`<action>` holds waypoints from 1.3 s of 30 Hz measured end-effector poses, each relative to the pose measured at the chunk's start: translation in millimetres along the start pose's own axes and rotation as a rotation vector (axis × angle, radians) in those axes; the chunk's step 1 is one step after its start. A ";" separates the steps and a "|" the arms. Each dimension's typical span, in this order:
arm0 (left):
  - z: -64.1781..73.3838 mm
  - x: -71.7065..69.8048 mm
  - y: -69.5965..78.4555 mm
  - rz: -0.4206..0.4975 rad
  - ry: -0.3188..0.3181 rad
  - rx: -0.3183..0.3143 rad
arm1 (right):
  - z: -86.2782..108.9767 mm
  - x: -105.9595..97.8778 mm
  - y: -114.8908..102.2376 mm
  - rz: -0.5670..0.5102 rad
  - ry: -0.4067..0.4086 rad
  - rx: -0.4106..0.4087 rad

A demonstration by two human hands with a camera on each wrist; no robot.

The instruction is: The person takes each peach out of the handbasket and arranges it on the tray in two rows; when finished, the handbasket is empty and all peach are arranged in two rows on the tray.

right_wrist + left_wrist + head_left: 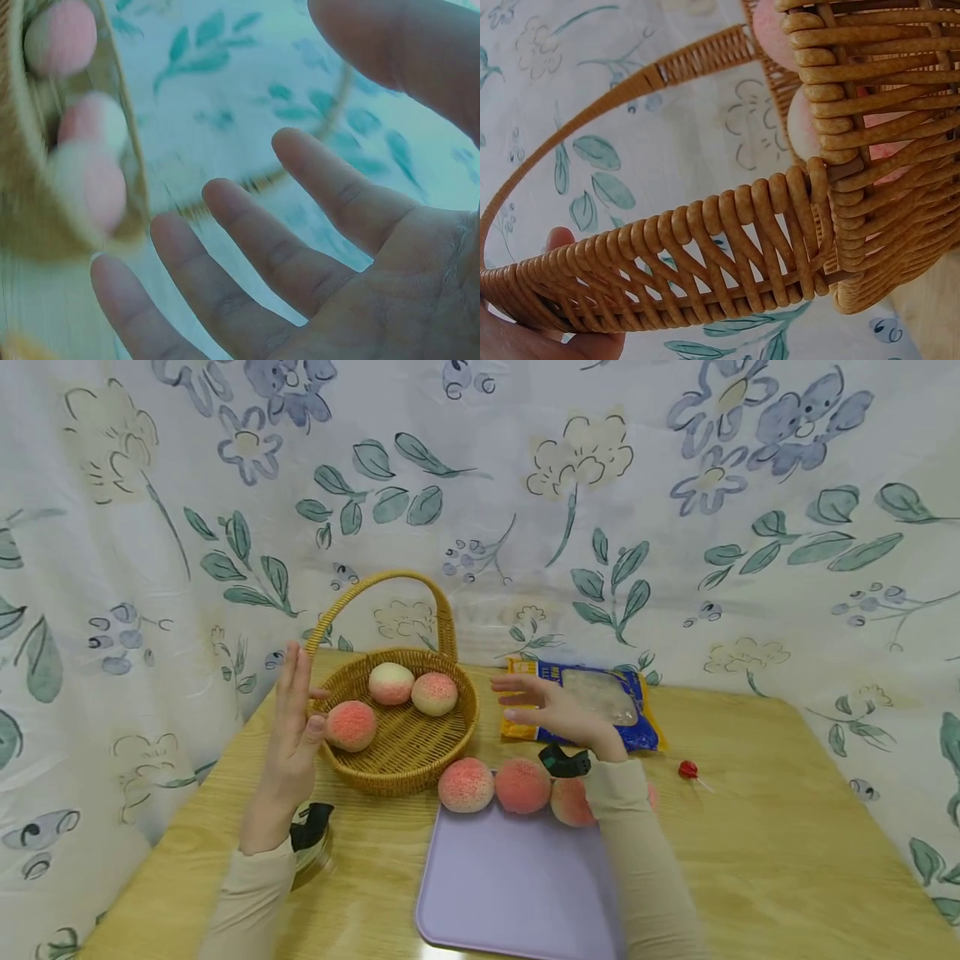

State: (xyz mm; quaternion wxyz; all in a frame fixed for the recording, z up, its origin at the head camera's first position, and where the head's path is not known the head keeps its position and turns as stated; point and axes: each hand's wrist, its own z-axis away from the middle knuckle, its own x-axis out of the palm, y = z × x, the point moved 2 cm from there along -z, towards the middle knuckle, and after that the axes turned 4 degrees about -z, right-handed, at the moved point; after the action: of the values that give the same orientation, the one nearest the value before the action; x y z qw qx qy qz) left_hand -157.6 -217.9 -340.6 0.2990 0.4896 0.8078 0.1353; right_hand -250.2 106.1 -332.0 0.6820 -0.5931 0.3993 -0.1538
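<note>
My left hand (287,760) is held upright beside the left side of the wicker basket (397,783), its longer fingers straight. The basket's arched handle (420,575) rises just beyond those fingers. In the left wrist view, a fingertip (560,239) shows past the handle; whether it touches is unclear. To the basket's right, my right hand (558,710) hovers with spread fingers and nothing in it. Inside the basket lie a pink peach (351,726), a cream-and-pink peach (391,683) and another peach (435,693).
A lilac tray (510,885) lies in front, with several peaches (522,786) along its far edge, partly hidden by my right sleeve. Behind the right hand is a blue-and-yellow packet (600,697). A red lollipop (688,769) lies to the right. A round container (311,852) stands under my left wrist.
</note>
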 end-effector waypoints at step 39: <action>-0.1 -2.7 0.4 -0.054 -0.002 -0.022 | -193.6 163.2 3.2 0.064 -0.259 0.108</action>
State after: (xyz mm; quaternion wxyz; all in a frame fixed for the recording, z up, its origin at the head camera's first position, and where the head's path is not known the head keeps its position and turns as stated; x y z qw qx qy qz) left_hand -156.4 -220.0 -339.3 0.3086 0.4646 0.8189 0.1354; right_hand -288.4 -137.4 -389.7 0.7631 -0.5576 0.3179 -0.0753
